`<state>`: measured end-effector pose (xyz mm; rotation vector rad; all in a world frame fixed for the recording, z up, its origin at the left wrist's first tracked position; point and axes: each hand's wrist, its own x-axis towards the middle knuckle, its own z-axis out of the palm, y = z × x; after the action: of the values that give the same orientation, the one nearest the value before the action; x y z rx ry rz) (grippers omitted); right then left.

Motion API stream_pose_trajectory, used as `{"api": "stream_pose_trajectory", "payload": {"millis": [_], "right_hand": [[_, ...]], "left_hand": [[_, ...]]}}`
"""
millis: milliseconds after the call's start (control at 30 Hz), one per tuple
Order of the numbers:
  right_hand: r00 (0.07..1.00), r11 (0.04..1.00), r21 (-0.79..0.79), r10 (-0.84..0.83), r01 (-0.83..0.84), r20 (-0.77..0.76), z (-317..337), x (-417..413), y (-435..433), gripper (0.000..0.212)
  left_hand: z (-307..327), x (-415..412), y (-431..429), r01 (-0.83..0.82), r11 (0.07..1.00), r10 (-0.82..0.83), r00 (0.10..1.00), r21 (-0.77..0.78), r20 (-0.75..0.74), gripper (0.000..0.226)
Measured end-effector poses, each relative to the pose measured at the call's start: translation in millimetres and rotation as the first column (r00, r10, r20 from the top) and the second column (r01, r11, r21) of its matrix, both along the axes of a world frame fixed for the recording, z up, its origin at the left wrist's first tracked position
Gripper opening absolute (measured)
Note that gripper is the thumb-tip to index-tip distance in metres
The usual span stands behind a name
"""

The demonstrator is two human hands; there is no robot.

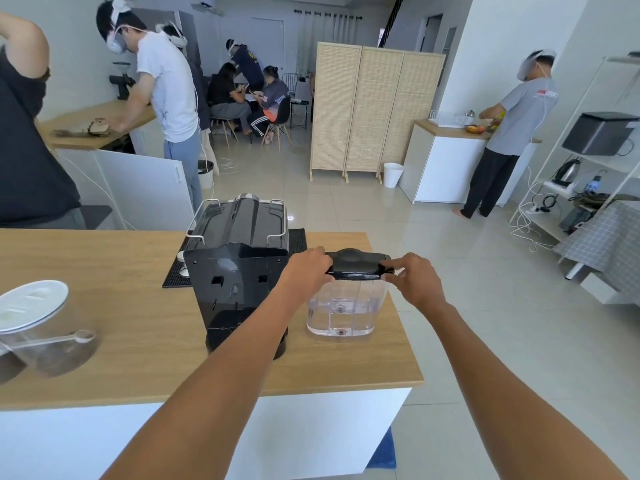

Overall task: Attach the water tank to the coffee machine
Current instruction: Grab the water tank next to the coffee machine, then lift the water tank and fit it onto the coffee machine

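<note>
A black coffee machine [235,268] stands on the wooden counter [138,306] with its back side toward me, showing slots and a round base. Just to its right stands a clear plastic water tank [346,306] with a black lid [358,263], resting on the counter near the right edge. My left hand [308,271] grips the lid's left end. At the lid's right end, my right hand [414,278] pinches the edge. A small gap separates the tank from the machine.
A black rubber mat [298,242] lies behind the machine. At the left stands a clear jar with a white lid [33,303] and a scoop [69,339]. The counter's right edge is close to the tank. Several people work at other counters behind.
</note>
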<state>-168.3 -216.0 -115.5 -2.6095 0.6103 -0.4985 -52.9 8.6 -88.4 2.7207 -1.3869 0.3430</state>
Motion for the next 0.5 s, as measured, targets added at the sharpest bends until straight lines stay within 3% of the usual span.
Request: {"api": "stream_pose_trajectory", "payload": {"millis": [267, 500], "right_hand": [[0.998, 0.998, 0.061, -0.035, 0.032, 0.055, -6.3, 1.7, 2.0, 0.032], [1.000, 0.998, 0.060, 0.008, -0.008, 0.005, -28.4, -3.6, -0.8, 0.056]], "left_hand": [[-0.2, 4.4, -0.3, -0.106, 0.986, 0.082, 0.980, -0.127, -0.181, 0.041], [-29.4, -4.5, -1.1, -0.202, 0.972, 0.145, 0.916, -0.118, -0.374, 0.063]]}}
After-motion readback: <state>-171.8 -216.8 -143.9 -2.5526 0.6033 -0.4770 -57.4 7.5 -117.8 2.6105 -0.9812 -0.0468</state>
